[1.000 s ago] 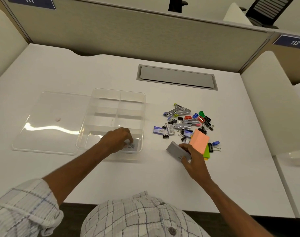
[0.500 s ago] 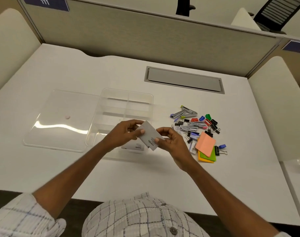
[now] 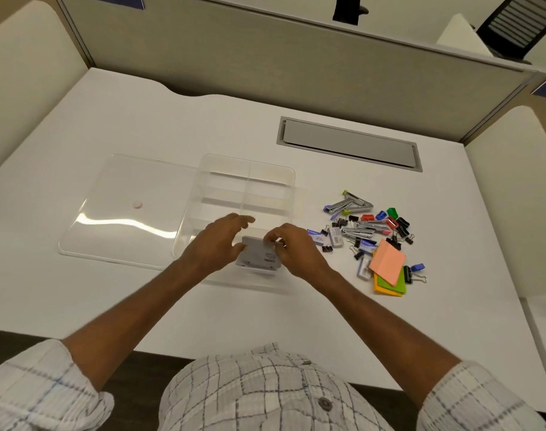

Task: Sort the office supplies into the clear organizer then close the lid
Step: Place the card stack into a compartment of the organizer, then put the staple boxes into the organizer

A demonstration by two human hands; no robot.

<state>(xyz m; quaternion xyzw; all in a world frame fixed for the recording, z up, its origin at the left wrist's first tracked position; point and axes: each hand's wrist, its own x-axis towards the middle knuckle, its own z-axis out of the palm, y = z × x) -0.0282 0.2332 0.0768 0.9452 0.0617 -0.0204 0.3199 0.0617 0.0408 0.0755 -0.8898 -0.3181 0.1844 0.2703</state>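
Office: cubicle partition [image 3: 296, 66], white desk [image 3: 203, 126], grommet cover [image 3: 349, 144].

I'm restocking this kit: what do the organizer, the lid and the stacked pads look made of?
The organizer and its lid look like clear rigid plastic, glossy: the desk shows through and the lid carries a bright glare streak. The stacked pads look like matte paper in pink, green and orange, probably sticky notes.

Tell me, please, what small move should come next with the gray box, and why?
Probably lower the gray box flat into the organizer's near compartment and let go. Both the left hand and right hand hold it over that compartment, and the pile still waits on the desk.
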